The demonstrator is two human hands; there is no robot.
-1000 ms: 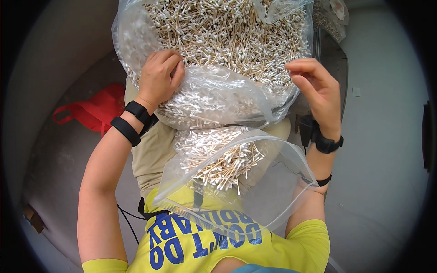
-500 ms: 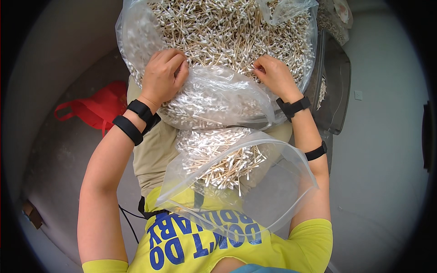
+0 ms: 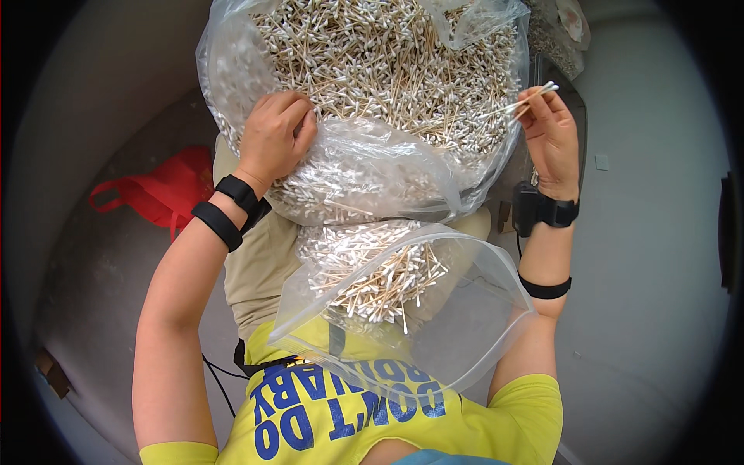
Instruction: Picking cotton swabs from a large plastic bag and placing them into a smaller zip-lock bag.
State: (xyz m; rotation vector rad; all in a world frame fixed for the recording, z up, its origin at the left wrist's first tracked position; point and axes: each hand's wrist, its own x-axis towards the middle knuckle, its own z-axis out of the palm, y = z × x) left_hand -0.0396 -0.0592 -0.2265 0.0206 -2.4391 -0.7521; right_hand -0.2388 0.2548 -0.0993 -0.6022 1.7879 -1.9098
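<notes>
A large clear plastic bag (image 3: 232, 58) full of loose cotton swabs (image 3: 372, 70) lies ahead of me, its near side folded over. My left hand (image 3: 277, 136) is closed on the bag's near left edge, fingertips partly hidden. Out past the bag's right side, my right hand (image 3: 552, 147) is raised, palm partly turned up. Between its thumb and fingers it pinches a few cotton swabs (image 3: 533, 98), white tips sticking out both ways. A smaller clear zip bag (image 3: 504, 349) rests on my lap with its mouth gaping toward me; a heap of swabs (image 3: 376, 271) fills its far part.
On the floor to the left lies a red bag (image 3: 174, 186). Beyond my right hand stands a dark grey bin (image 3: 575, 97), with another clear bag of swabs (image 3: 554, 39) behind it. A brown cardboard piece (image 3: 53, 374) sits at the lower left.
My right hand has moved from the swabs to the right and up, out of the large bag, and now shows a few swabs in its fingers. My left hand has stayed in place.
</notes>
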